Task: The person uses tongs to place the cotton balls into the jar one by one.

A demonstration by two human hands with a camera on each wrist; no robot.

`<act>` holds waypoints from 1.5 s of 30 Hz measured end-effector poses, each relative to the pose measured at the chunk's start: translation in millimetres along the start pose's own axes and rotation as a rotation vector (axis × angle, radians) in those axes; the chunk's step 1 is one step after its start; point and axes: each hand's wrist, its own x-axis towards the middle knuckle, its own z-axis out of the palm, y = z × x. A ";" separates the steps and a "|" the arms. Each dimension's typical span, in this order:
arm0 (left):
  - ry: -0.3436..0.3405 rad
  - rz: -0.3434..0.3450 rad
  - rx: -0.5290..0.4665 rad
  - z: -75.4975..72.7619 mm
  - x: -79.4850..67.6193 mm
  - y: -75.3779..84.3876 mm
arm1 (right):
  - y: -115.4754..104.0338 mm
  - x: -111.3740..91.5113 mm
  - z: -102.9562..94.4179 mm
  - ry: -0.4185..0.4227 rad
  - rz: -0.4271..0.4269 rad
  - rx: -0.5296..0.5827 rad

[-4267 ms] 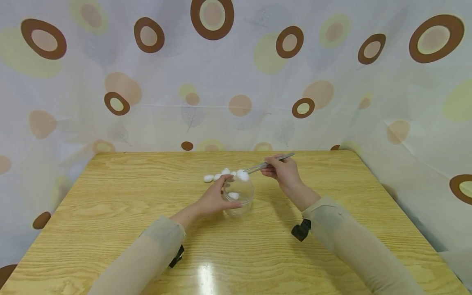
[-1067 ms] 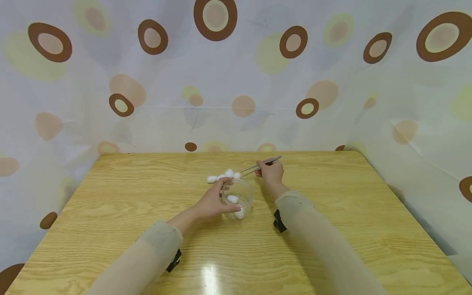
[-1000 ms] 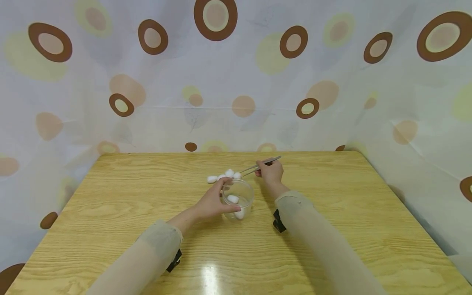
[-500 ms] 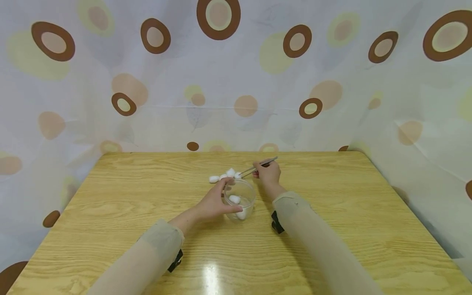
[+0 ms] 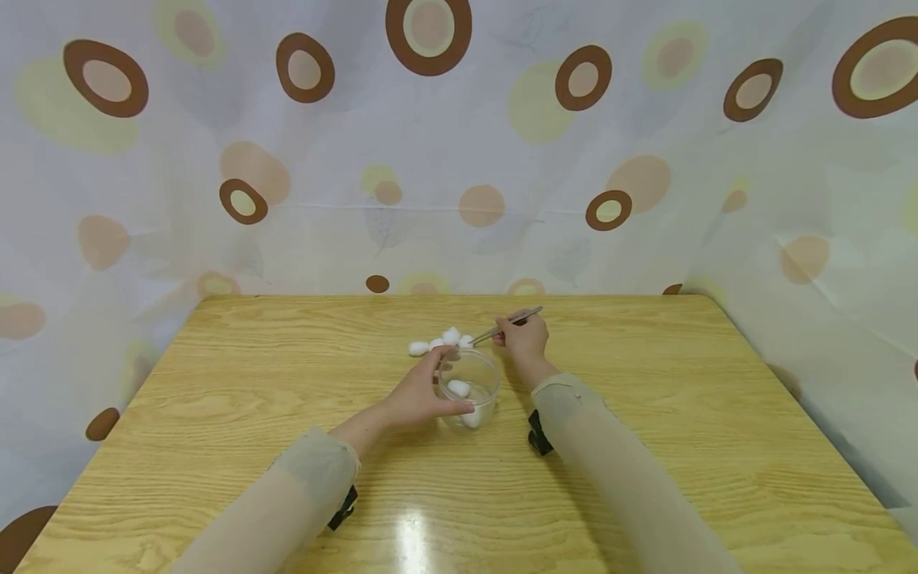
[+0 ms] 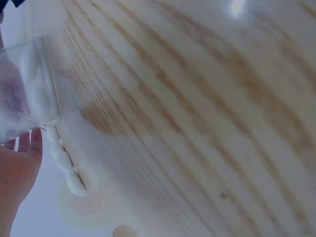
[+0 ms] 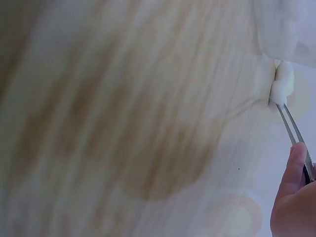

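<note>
My left hand (image 5: 419, 392) grips a clear round jar (image 5: 488, 381) by its side, thumb toward me and fingers at the far rim. Inside the jar lie white cotton balls (image 5: 459, 388). Between the fingers and thumb of my right hand (image 5: 526, 336) is a pair of metal tweezers (image 5: 495, 330). Their tips touch the rightmost cotton ball (image 7: 279, 92) of a small group behind the jar. Several more cotton balls (image 6: 62, 160) of that group show in the left wrist view. The jar partly hides the group in the right wrist view.
A wood-grain table (image 5: 251, 414) carries everything. A patterned curtain (image 5: 323, 143) hangs along its back and sides. Black camera mounts (image 5: 539, 434) sit under both sleeves.
A cotton ball carried in the tweezers 4.3 s ago is now in the jar. The right hand has moved left and nearer, and the tweezers' tips have closed together at another cotton ball.
</note>
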 end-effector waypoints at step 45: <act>0.016 -0.003 -0.013 4.0 1.9 2.3 | -25.1 -7.4 -50.4 0.016 0.120 0.195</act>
